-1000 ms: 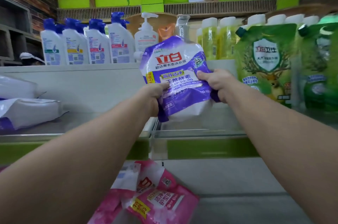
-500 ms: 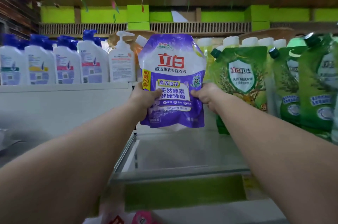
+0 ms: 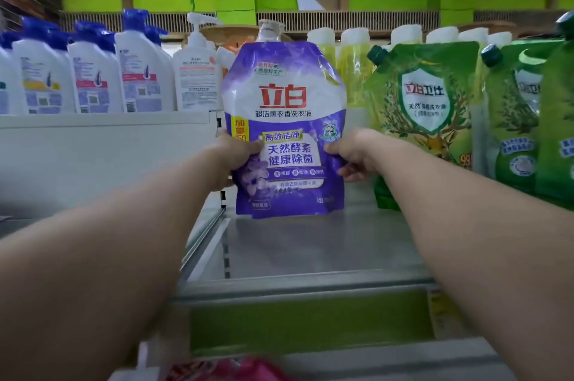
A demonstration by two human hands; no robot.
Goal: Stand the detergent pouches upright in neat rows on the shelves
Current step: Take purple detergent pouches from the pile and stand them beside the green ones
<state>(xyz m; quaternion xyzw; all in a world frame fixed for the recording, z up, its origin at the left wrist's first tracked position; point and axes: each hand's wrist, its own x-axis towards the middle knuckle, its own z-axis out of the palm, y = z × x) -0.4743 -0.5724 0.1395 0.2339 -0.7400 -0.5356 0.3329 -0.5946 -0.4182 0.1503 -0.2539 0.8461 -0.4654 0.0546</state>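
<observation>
A purple-and-white detergent pouch (image 3: 287, 119) stands upright far back on the grey shelf (image 3: 310, 244), its bottom edge at or just above the shelf surface. My left hand (image 3: 234, 157) grips its left side and my right hand (image 3: 357, 153) grips its right side, thumbs on the front. To its right, green detergent pouches (image 3: 425, 107) with dark green caps stand upright in a row.
White bottles with blue caps (image 3: 93, 73) and a pump bottle (image 3: 195, 70) line a higher white ledge at the left. Yellow-green bottles (image 3: 351, 63) stand behind the pouches. Pink pouches (image 3: 230, 369) lie on a lower shelf at the bottom edge.
Both hands carried the purple pouch from a tilted hold in front of the shelf, turned it upright, then moved it deeper and lower onto the shelf beside the green pouches.
</observation>
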